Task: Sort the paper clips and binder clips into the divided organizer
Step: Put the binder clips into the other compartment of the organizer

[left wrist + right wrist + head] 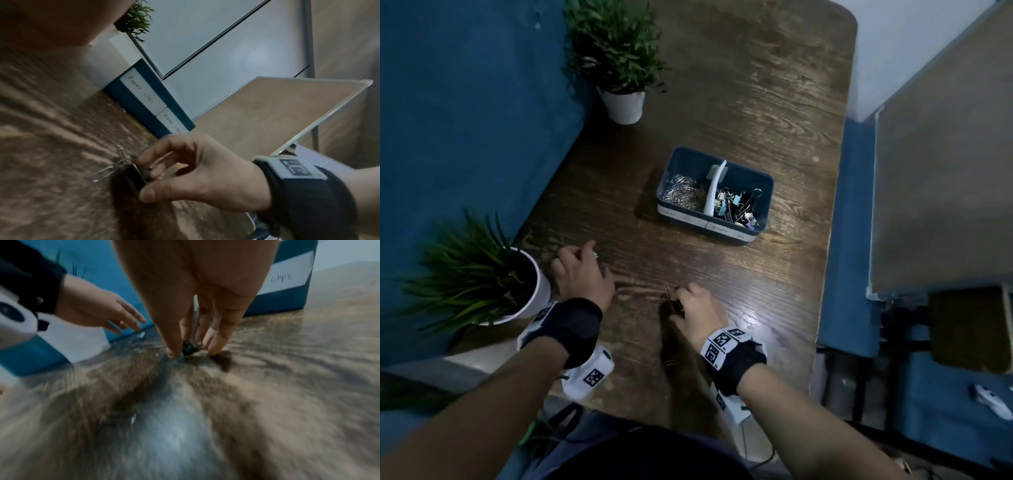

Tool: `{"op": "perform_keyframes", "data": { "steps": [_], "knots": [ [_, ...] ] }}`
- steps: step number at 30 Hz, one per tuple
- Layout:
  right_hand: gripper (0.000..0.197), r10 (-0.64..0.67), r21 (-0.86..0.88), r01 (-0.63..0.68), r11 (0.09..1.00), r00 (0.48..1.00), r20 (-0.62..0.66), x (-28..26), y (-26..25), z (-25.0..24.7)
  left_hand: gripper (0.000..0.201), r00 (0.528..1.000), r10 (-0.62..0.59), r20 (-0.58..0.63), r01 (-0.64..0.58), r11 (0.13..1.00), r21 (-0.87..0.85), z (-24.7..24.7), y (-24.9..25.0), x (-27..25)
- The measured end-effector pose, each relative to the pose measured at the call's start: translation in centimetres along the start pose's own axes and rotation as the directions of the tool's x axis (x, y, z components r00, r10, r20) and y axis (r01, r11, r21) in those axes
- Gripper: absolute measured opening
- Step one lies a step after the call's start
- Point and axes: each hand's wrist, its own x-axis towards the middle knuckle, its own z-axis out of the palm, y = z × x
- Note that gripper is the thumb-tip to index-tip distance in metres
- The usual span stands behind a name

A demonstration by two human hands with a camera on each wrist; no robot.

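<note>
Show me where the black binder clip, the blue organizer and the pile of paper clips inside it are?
black binder clip (134, 176), left wrist view, on its black body.
blue organizer (736, 236), head view, on its near outer wall.
paper clips (683, 195), head view, middle of the silver pile.

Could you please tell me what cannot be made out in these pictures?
- Head view: the left hand covers a small pale clip; its type is unclear.
- Head view: the organizer labels are too small to read.
- Right wrist view: motion blur smears the black binder clip.
</note>
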Motion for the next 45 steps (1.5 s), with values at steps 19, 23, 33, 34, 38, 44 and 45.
{"op": "perform_keyframes", "data": {
  "steps": [19, 23, 33, 34, 38, 44, 45],
  "knots": [
    [0.023, 0.262, 0.448, 0.043, 0.893, 0.761, -0.594, 1.7, 3.2, -11.8, 0.018, 0.952, 0.306, -0.021, -0.289, 0.875, -0.388, -3.8, 8.0, -0.2],
    [0.023, 0.337, 0.486, 0.040, 0.873, 0.671, -0.660, 4.7, 3.9, -15.4, 0.014, 0.842, 0.525, -0.126, -0.508, 0.690, -0.516, -5.6, 16.0, -0.5],
    [0.019, 0.468, 0.596, -0.074, 0.800, 0.699, -0.541, -1.2, 7.2, -11.6, 0.019, 0.791, 0.605, -0.095, -0.591, 0.713, -0.379, -1.7, 13.4, 0.3],
    [0.018, 0.476, 0.595, -0.114, 0.795, 0.726, -0.497, -3.0, 7.8, -9.9, 0.020, 0.802, 0.588, -0.102, -0.583, 0.734, -0.350, -1.4, 11.6, 0.2],
    [0.024, 0.468, 0.450, -0.347, 0.823, 0.863, -0.190, -8.7, 9.5, -1.8, 0.023, 0.833, 0.539, 0.126, -0.510, 0.836, -0.202, 0.4, 4.5, -0.7],
    [0.041, 0.358, 0.356, -0.292, 0.888, 0.923, -0.137, -10.9, 8.5, 4.4, 0.054, 0.685, 0.617, 0.389, -0.653, 0.756, -0.050, 2.0, -1.9, -4.0],
    [0.041, 0.343, 0.344, -0.280, 0.896, 0.929, -0.137, -10.7, 7.6, 4.9, 0.056, 0.660, 0.634, 0.402, -0.684, 0.729, -0.027, 2.2, -2.5, -4.3]
  ]
}}
